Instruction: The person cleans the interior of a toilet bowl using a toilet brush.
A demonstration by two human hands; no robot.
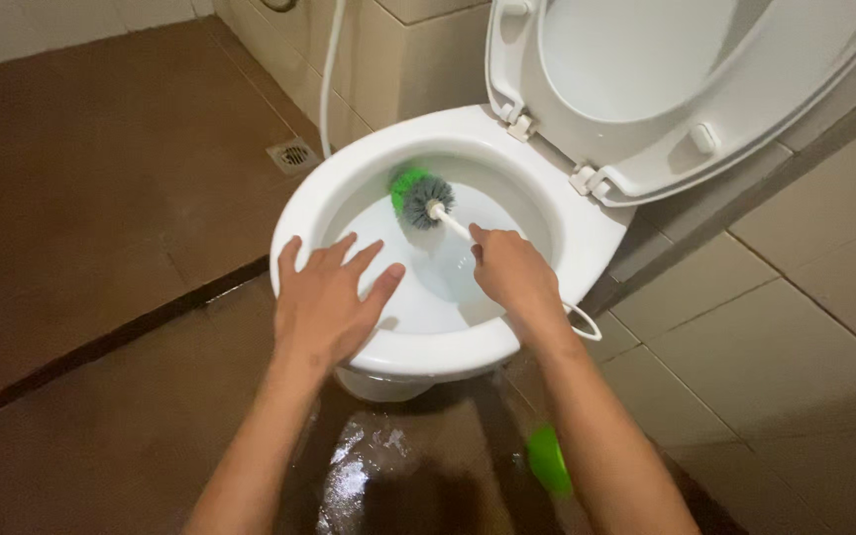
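A white toilet bowl (587, 233) stands with its seat and lid (646, 79) raised. My right hand (512, 272) grips the white handle of a toilet brush (428, 201). The brush's grey and green bristle head is down inside the bowl, against the far inner wall above the water. My left hand (329, 297) hovers over the bowl's near left rim with fingers spread, holding nothing.
Wet brown floor tiles (101, 198) surround the bowl, with a shiny puddle (369, 466) in front. A floor drain (292, 155) sits at the back left beside a white hose (329, 69). A green object (549, 461) lies on the floor under my right forearm. Beige tiles (795, 327) lie to the right.
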